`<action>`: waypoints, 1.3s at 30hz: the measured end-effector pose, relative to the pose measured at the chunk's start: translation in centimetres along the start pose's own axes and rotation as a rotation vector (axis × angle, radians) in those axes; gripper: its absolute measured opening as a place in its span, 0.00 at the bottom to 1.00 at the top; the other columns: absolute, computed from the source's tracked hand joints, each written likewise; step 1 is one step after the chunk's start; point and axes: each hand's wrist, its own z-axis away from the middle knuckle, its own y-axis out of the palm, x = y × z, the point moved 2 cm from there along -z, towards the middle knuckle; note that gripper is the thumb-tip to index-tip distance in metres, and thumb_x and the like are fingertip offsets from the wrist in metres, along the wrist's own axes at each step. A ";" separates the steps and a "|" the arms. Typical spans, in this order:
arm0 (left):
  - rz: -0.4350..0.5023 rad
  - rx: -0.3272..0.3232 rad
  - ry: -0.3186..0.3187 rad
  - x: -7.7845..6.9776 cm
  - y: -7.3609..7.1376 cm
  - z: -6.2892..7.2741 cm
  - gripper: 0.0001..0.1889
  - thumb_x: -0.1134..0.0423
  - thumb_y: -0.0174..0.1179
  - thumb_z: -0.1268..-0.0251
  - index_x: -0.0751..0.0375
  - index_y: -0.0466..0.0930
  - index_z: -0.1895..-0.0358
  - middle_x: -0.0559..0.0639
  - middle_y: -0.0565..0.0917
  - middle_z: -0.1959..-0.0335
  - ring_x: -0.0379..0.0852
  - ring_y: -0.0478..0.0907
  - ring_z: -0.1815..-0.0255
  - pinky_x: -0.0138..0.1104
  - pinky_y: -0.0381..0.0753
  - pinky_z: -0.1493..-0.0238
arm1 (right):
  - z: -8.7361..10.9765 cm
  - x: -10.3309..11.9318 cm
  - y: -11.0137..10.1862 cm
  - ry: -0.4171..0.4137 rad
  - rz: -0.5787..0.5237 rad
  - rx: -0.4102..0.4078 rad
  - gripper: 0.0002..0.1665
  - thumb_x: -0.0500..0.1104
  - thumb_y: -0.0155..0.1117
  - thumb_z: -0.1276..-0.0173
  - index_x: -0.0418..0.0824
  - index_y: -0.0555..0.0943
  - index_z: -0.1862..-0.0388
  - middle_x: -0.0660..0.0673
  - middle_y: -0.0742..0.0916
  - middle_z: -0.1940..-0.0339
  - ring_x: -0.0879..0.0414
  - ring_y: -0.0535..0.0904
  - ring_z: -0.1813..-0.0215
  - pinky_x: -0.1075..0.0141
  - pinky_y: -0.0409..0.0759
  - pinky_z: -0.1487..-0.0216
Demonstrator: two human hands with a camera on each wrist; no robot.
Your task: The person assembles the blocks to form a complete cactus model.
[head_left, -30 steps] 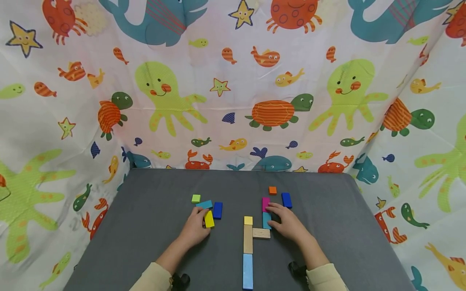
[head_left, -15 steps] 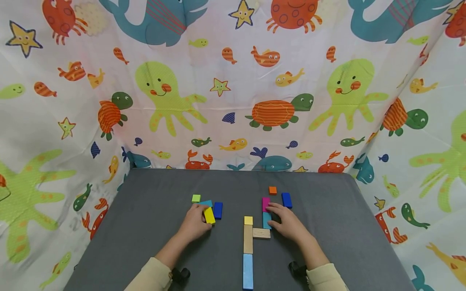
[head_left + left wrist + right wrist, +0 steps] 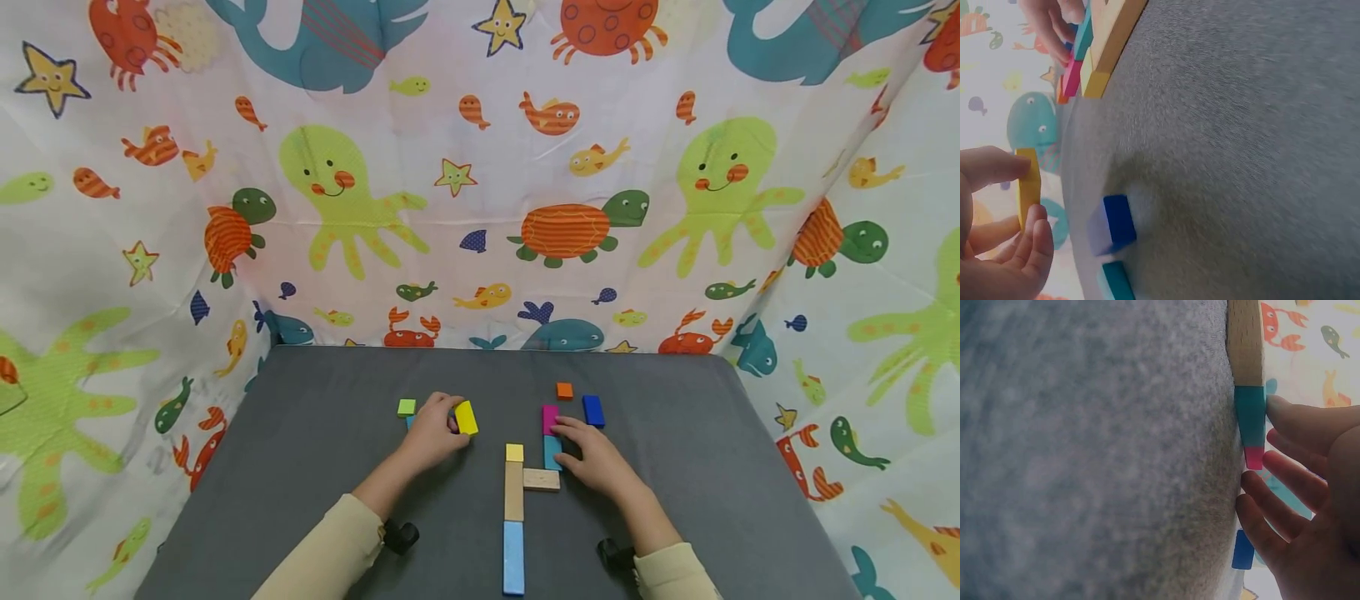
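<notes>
My left hand (image 3: pixel 431 437) pinches a yellow block (image 3: pixel 467 417) between thumb and fingers, held up off the table in the left wrist view. Below it lie a dark blue block (image 3: pixel 1120 219) and a teal block (image 3: pixel 1117 281), mostly hidden by the hand in the head view. On the right, my right hand (image 3: pixel 600 458) rests with loosely bent fingers beside a magenta block (image 3: pixel 550 419) and a teal block (image 3: pixel 552 452) set end to end. Its thumb touches or nearly touches the teal one. A short plain wooden block (image 3: pixel 542 479) joins these to a column with a long wooden block (image 3: pixel 513 492).
A small yellow block (image 3: pixel 513 452) tops the column and a light blue block (image 3: pixel 513 558) forms its near end. A green block (image 3: pixel 407 407) lies at left; orange (image 3: pixel 564 391) and dark blue (image 3: pixel 593 411) blocks lie at right. A printed curtain (image 3: pixel 450 250) hangs behind the grey table.
My left hand has lifted the yellow block and carried it right and farther back, past the teal block and over the dark blue one. The right hand stays in place.
</notes>
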 end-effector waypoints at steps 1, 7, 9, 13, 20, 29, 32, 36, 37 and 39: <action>0.001 0.008 0.005 -0.2 0.2 -0.3 0.34 0.65 0.74 0.46 0.62 0.75 0.33 0.56 0.73 0.42 0.42 0.72 0.64 0.33 0.78 0.59 | 0.0 0.0 0.0 -0.001 0.001 -0.001 0.31 0.45 0.70 0.31 0.42 0.77 0.30 0.43 0.74 0.25 0.39 0.67 0.25 0.40 0.67 0.29; 0.001 0.052 0.018 -1.3 1.7 -1.9 0.34 0.63 0.74 0.45 0.61 0.75 0.32 0.55 0.74 0.41 0.42 0.73 0.64 0.31 0.79 0.60 | 0.0 -0.1 0.0 -0.002 0.001 0.003 0.31 0.45 0.70 0.31 0.42 0.77 0.30 0.43 0.74 0.25 0.39 0.67 0.24 0.40 0.66 0.29; 0.007 0.066 0.030 -1.8 2.1 -2.4 0.35 0.64 0.74 0.45 0.61 0.74 0.31 0.55 0.74 0.40 0.42 0.73 0.64 0.32 0.79 0.59 | 0.0 -0.1 0.0 0.004 0.000 0.003 0.31 0.45 0.70 0.31 0.43 0.77 0.30 0.43 0.74 0.25 0.39 0.67 0.24 0.39 0.66 0.29; 0.012 0.091 0.055 -2.5 3.3 -3.4 0.35 0.64 0.74 0.44 0.61 0.74 0.31 0.55 0.74 0.39 0.42 0.73 0.63 0.32 0.79 0.59 | 0.1 -0.1 -0.1 0.004 0.016 -0.006 0.31 0.45 0.71 0.32 0.42 0.77 0.31 0.42 0.74 0.25 0.38 0.67 0.25 0.39 0.67 0.30; 0.012 0.130 0.045 -2.9 5.8 -4.6 0.33 0.64 0.75 0.43 0.60 0.76 0.32 0.55 0.75 0.39 0.40 0.73 0.62 0.29 0.80 0.56 | 0.0 0.0 -0.2 0.037 0.014 0.018 0.32 0.46 0.71 0.32 0.44 0.77 0.30 0.43 0.74 0.25 0.39 0.67 0.24 0.39 0.67 0.29; 0.012 0.148 0.022 -2.6 7.2 -4.7 0.33 0.65 0.74 0.42 0.60 0.75 0.31 0.55 0.74 0.39 0.41 0.73 0.62 0.28 0.80 0.57 | -0.1 0.1 -0.2 0.024 0.013 0.020 0.32 0.46 0.70 0.31 0.43 0.76 0.30 0.43 0.74 0.25 0.39 0.67 0.25 0.39 0.67 0.29; 0.007 0.158 0.011 -2.4 7.5 -4.7 0.33 0.65 0.74 0.42 0.60 0.75 0.31 0.55 0.74 0.40 0.41 0.73 0.62 0.28 0.80 0.57 | -0.1 0.0 -0.2 0.025 0.010 0.024 0.32 0.45 0.70 0.31 0.43 0.76 0.29 0.43 0.74 0.25 0.39 0.67 0.25 0.39 0.66 0.29; 0.011 0.167 0.014 -2.1 7.7 -4.7 0.32 0.64 0.74 0.41 0.60 0.76 0.32 0.55 0.75 0.40 0.41 0.73 0.61 0.29 0.80 0.56 | 0.0 0.0 -0.2 0.023 0.005 0.025 0.32 0.45 0.70 0.31 0.43 0.76 0.29 0.43 0.73 0.25 0.39 0.67 0.25 0.40 0.66 0.29; 0.008 0.172 0.021 -2.1 7.7 -4.7 0.32 0.64 0.74 0.41 0.60 0.76 0.32 0.54 0.75 0.40 0.41 0.73 0.61 0.29 0.80 0.56 | 0.0 0.0 -0.2 0.025 0.003 0.026 0.32 0.45 0.70 0.31 0.43 0.76 0.29 0.43 0.73 0.24 0.39 0.67 0.24 0.40 0.66 0.28; 0.004 0.191 0.041 -2.1 7.7 -4.6 0.32 0.64 0.73 0.41 0.59 0.76 0.32 0.54 0.75 0.41 0.41 0.73 0.61 0.29 0.80 0.57 | 0.0 0.0 -0.2 0.025 0.003 0.026 0.32 0.45 0.70 0.31 0.43 0.76 0.30 0.43 0.74 0.25 0.39 0.67 0.25 0.39 0.66 0.29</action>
